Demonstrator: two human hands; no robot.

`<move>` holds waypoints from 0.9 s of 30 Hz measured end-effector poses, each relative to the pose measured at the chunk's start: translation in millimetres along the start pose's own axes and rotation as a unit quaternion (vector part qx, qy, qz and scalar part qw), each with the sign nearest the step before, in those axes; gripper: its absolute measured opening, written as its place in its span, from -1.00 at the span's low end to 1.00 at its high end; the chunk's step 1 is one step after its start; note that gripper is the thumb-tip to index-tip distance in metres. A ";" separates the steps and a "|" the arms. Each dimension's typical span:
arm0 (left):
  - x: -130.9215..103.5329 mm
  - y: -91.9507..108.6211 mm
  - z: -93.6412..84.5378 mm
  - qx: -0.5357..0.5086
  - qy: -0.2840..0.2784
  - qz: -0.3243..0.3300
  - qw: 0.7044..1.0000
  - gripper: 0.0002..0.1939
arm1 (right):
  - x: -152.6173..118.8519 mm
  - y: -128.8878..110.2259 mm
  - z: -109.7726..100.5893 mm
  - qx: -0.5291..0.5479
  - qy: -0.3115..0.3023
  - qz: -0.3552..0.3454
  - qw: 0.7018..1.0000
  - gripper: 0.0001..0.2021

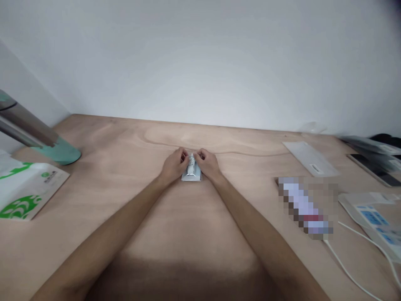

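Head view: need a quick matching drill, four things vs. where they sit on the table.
Things:
1. small white packet
2. green-and-white bag
3. teal lamp base
4. flat grey panel

Places:
A. far left edge of the table, near side
B. right of centre, towards the wall
C. centre, between the left hand and the right hand
D. left, behind the bag

Pairs: 1-C, 2-A, 3-D, 4-B

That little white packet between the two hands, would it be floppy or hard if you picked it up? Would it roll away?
The small packet lies flat on the wooden table, so it probably would not roll. It looks thin and small, so likely light and a bit bendy. The left hand and right hand pinch its far end with fingertips only, which suggests it needs little force.
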State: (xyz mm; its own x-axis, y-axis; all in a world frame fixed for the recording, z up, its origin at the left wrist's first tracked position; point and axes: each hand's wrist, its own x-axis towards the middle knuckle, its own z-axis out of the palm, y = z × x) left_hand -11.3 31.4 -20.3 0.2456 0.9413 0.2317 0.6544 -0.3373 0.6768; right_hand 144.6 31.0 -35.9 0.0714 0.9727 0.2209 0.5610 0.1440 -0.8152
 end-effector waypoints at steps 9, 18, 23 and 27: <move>-1.0 1.7 -1.0 0.002 -0.002 0.000 1.000 -0.90 | -0.6 -2.6 -0.9 0.000 -0.004 0.001 1.000 -0.79; -0.4 0.6 -0.4 -0.001 0.000 0.001 1.000 -0.90 | -0.1 -1.1 0.1 -0.007 -0.001 -0.004 1.000 -0.79; -1.0 2.1 -0.9 -0.006 0.002 -0.001 1.000 -0.90 | -0.3 -1.8 0.0 -0.015 0.002 -0.004 1.000 -0.79; -0.8 0.3 0.3 -0.004 0.003 -0.003 1.000 -0.90 | -0.2 -1.9 -0.6 -0.012 -0.002 0.000 1.000 -0.80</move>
State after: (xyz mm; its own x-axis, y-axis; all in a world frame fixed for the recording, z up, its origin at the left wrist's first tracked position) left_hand -11.1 30.6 -20.5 0.2383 0.9431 0.2318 0.6501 -0.3322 0.6834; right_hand 144.0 30.4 -34.1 0.0686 0.9733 0.2189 0.5812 0.1393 -0.8018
